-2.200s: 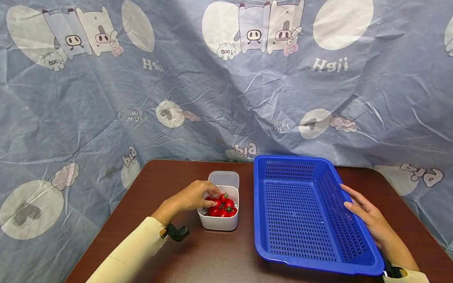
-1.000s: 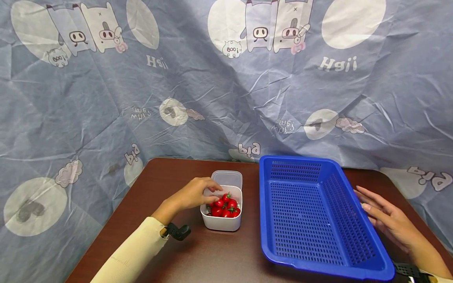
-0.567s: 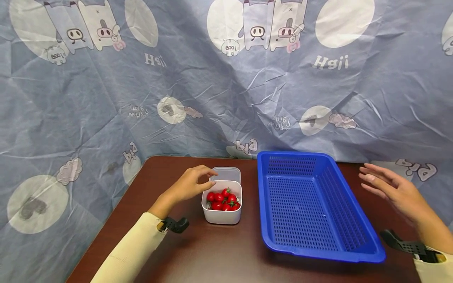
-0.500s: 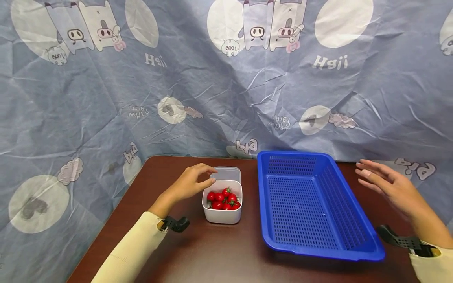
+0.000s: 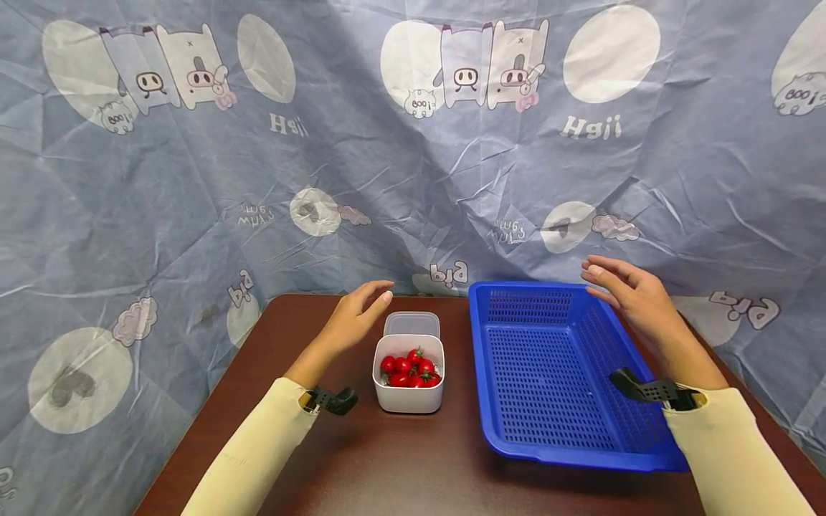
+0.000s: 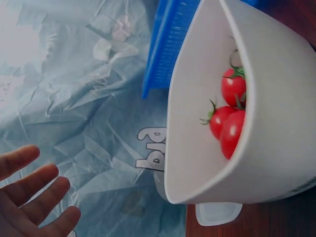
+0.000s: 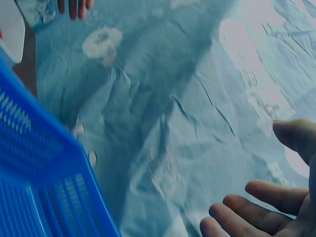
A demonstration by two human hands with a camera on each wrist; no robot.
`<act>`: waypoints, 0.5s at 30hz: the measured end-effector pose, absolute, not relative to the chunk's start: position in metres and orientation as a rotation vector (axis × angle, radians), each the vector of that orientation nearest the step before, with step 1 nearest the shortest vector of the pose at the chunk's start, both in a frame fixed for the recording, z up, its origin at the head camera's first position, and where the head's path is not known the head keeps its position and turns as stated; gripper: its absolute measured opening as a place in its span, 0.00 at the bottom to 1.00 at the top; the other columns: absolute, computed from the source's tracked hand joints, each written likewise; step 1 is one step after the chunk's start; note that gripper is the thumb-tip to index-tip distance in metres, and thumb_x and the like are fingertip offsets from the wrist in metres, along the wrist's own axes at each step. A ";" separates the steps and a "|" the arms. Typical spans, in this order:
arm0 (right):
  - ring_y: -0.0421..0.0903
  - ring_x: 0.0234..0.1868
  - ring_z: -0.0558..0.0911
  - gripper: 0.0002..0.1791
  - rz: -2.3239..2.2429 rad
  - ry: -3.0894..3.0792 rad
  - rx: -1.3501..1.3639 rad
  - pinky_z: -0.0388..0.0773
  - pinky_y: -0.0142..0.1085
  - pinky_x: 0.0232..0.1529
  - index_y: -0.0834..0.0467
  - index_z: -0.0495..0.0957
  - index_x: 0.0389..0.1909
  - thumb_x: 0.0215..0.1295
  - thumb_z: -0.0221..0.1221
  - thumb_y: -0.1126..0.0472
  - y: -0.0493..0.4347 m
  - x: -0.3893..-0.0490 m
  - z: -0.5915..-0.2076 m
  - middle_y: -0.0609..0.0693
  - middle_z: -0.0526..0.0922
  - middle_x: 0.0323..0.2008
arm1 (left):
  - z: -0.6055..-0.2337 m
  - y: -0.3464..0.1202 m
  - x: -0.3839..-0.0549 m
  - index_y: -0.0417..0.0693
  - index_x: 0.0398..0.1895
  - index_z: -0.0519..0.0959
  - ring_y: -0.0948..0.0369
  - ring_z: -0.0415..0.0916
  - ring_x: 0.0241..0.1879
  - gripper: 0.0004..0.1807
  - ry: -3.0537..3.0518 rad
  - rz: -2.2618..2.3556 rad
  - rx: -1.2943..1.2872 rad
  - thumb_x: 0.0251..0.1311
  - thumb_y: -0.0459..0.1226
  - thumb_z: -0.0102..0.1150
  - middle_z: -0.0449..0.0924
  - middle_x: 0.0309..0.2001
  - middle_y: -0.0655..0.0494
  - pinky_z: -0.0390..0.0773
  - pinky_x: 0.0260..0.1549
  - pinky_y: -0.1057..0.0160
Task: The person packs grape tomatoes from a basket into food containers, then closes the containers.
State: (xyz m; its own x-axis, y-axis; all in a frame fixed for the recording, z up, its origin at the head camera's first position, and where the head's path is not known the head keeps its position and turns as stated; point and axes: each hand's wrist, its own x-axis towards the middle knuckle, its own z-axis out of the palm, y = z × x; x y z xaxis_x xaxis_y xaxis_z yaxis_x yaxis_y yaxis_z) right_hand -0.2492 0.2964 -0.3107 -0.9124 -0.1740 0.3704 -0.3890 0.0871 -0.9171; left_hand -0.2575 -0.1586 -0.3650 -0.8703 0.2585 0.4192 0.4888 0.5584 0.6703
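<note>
Several red cherry tomatoes [image 5: 413, 369] with green stems lie in a white square container [image 5: 408, 398] left of the table's middle. My left hand [image 5: 351, 315] is raised behind and left of that container, holding nothing, its fingers relaxed. To the right stands a blue perforated basket [image 5: 548, 387] with nothing in it. Over the basket's far right corner hovers my right hand [image 5: 639, 294], fingers loosely extended and holding nothing. In the left wrist view the container's rim [image 6: 170, 123] is close by, and the left fingers [image 6: 54, 197] are apart from it.
A translucent lid [image 5: 411, 325] lies just behind the white container. The brown table [image 5: 413, 466] ends at a hanging blue-grey cloth [image 5: 387, 158] with printed cartoons. Black straps with cameras [image 5: 652, 390] sit on both wrists.
My left hand has risen out of the tomato container and moved back. My right hand has let go of the basket's right rim, lifted, and moved left over its far corner.
</note>
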 end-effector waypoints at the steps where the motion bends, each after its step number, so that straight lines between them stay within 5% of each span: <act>1: 0.37 0.54 0.78 0.28 1.929 -2.196 0.559 0.75 0.28 0.50 0.69 0.63 0.66 0.71 0.54 0.60 0.289 -0.252 -0.309 0.41 0.79 0.52 | -0.364 -0.158 -0.259 0.55 0.63 0.72 0.58 0.72 0.59 0.25 -2.516 -1.231 -0.611 0.70 0.56 0.44 0.75 0.59 0.57 0.70 0.58 0.51; 9: 0.37 0.52 0.78 0.35 2.034 -2.174 0.472 0.74 0.34 0.54 0.71 0.60 0.68 0.70 0.56 0.52 0.234 -0.276 -0.298 0.47 0.77 0.54 | -0.357 -0.156 -0.271 0.55 0.65 0.70 0.54 0.72 0.59 0.27 -2.509 -1.337 -0.539 0.72 0.57 0.38 0.74 0.61 0.52 0.70 0.57 0.49; 15: 0.56 0.64 0.70 0.38 2.084 -2.241 0.449 0.67 0.44 0.62 0.71 0.57 0.69 0.71 0.53 0.47 0.192 -0.295 -0.293 0.66 0.67 0.65 | -0.353 -0.154 -0.283 0.53 0.65 0.70 0.53 0.69 0.61 0.29 -2.502 -1.404 -0.482 0.72 0.58 0.36 0.73 0.62 0.50 0.68 0.58 0.49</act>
State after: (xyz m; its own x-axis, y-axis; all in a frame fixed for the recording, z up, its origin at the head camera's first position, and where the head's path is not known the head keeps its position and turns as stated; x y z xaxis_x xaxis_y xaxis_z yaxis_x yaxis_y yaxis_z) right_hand -0.2949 0.1915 -0.2926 -0.9567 -0.1774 0.2307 -0.2430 0.0508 -0.9687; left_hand -0.2825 -0.1544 -0.3535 -0.9192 0.1701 0.3553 0.3919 0.4862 0.7810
